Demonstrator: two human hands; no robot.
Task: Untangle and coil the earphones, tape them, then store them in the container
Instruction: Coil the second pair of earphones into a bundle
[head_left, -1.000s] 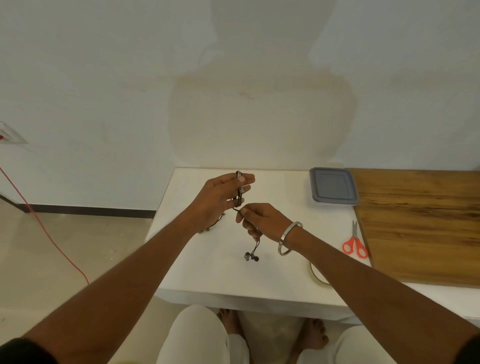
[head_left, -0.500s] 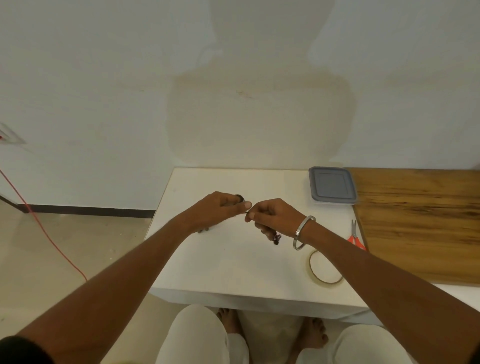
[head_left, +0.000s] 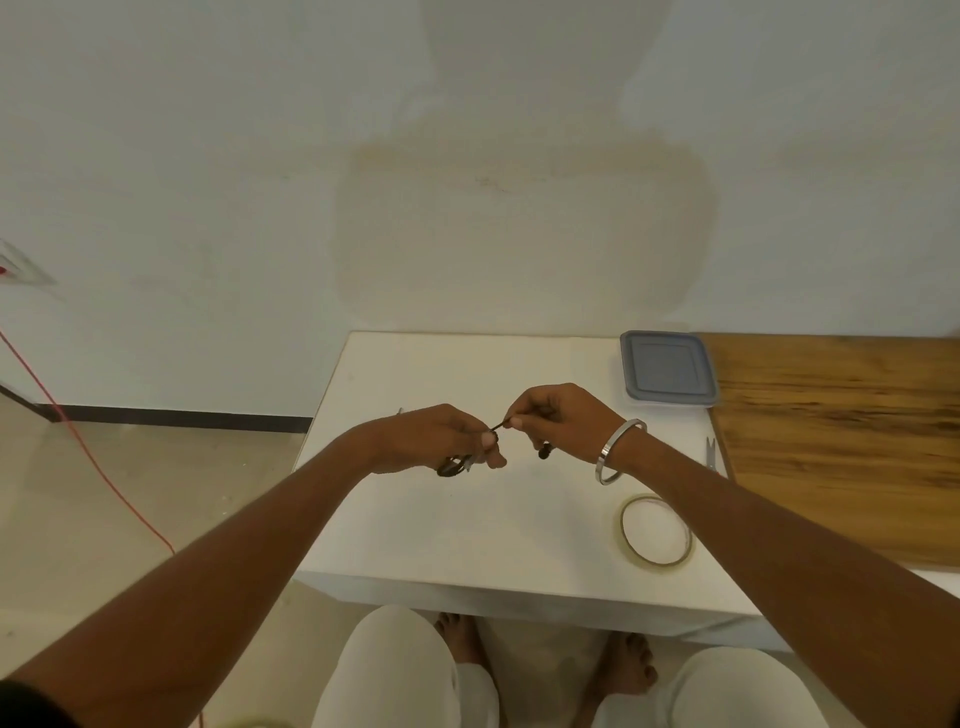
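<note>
A: Your left hand (head_left: 441, 441) is curled round a bunch of the earphones (head_left: 496, 428), thumb pressed over it, with a dark loop of cord hanging out under the palm. Your right hand (head_left: 558, 421) pinches the same thin black cord between thumb and fingertip, so a short stretch runs taut between your hands, held above the white table (head_left: 467, 530).

B: And the buds?

A: One small dark bud dangles under your right palm. A plain metal bangle (head_left: 618, 452) circles that wrist.

B: Anything written anywhere?

A: No lettering can be read on anything. The tape (head_left: 655, 530) is a thin clear ring lying flat near your right forearm. The container (head_left: 667, 370) is squarish with rounded corners and a grey lid on, at the table's far right. The scissors (head_left: 710, 453) show only grey blades beside a wooden board (head_left: 841, 447) with streaky grain.
</note>
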